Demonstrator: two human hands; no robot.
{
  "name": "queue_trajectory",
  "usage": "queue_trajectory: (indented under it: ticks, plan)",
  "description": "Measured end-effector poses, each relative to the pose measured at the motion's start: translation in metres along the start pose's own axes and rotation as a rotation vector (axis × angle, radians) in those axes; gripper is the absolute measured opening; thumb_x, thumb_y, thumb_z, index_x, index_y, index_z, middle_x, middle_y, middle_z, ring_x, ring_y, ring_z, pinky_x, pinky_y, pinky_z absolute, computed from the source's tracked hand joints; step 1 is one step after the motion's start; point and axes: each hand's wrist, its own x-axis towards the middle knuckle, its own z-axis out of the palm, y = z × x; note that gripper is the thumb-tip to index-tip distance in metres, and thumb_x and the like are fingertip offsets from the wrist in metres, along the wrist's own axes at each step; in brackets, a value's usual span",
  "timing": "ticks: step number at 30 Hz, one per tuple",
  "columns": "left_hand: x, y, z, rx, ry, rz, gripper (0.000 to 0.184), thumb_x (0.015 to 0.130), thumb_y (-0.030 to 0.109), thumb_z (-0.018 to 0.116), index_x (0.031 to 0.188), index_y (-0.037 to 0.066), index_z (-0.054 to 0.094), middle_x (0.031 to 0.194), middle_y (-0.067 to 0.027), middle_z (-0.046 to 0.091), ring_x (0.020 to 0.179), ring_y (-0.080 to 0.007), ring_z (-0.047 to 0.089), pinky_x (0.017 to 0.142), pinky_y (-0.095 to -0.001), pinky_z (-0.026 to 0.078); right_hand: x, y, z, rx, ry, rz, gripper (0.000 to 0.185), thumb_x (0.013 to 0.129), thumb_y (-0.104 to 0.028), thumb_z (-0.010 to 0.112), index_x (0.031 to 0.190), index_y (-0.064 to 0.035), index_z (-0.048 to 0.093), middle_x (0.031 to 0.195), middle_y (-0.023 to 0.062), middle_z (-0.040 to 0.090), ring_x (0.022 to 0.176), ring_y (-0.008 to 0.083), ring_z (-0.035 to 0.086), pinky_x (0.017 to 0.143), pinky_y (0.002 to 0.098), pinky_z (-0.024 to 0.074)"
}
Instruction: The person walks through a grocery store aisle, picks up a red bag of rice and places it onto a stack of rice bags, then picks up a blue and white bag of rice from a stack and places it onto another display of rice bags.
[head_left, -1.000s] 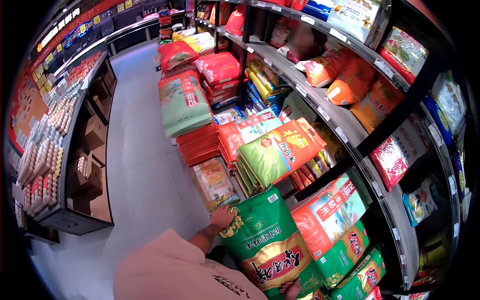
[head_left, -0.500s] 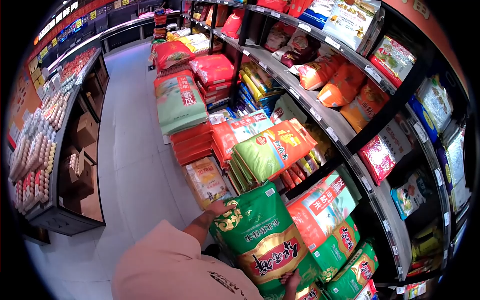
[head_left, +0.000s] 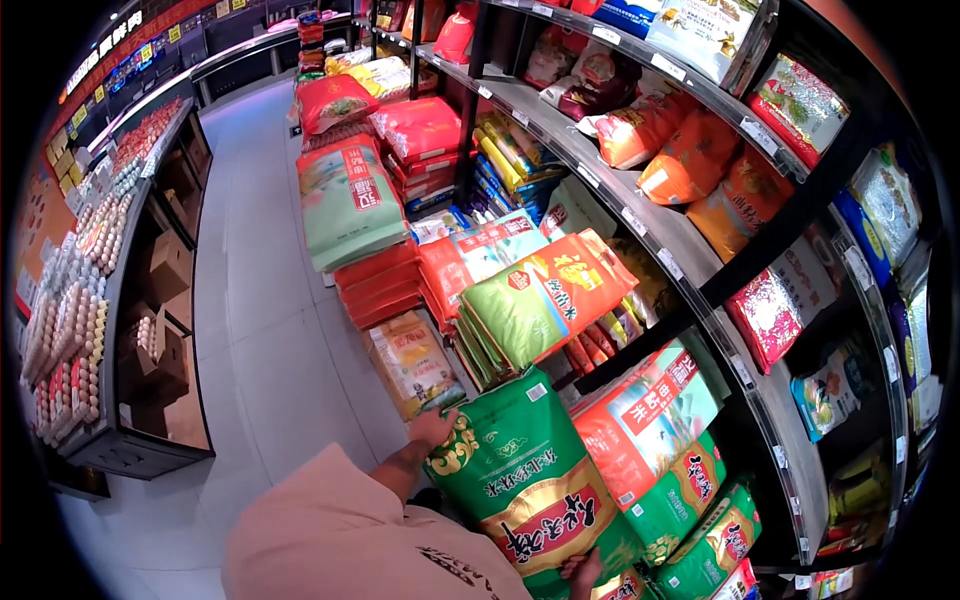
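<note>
A large green bag with a gold and red label lies in front of me, on other green bags. My left hand grips its upper left corner, fingers wrapped over the edge. At its lower right edge, my right hand has its fingers curled against the bag. A red and pale green bag lies just right of it. Beyond the bag's top edge is a pile of green and orange bags. A white and orange bag is close to my left hand.
Shelves with bags on them curve along the right side. Stacked red and green bags stand further up the aisle. At the left is a counter with egg trays on top and cardboard boxes below. Grey floor runs between.
The view has shifted a little. My right hand sits slightly higher on the green bag's edge than a second ago, while my left hand keeps its hold on the corner.
</note>
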Motion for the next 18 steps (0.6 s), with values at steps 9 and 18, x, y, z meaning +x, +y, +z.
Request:
queue_trajectory:
  ticks: [9,18]
  plan:
    - [0.0,0.002,0.008,0.05,0.122,-0.025,0.043,0.08,0.046,0.046,0.083,0.006,0.062,0.076,-0.0196,0.062,0.072,-0.0376,0.059,0.069,-0.0465,0.046,0.068,0.066,-0.053,-0.018,0.06,0.02,0.052,0.088,-0.057,0.036,0.065,-0.0113,0.047,0.048,0.0009,0.042,0.037,0.0156,0.036,0.034,0.0273,0.0317]
    - [0.0,0.009,-0.002,0.012,0.093,-0.046,0.042,0.08,0.044,0.045,0.086,0.006,0.062,0.079,-0.019,0.063,0.076,-0.0367,0.06,0.07,-0.0463,0.047,-0.005,0.0,0.001,0.015,-0.012,0.012,0.054,0.087,-0.058,0.037,0.067,-0.0096,0.05,0.048,0.0035,0.045,0.037,0.0174,0.041,0.034,0.0293,0.0356]
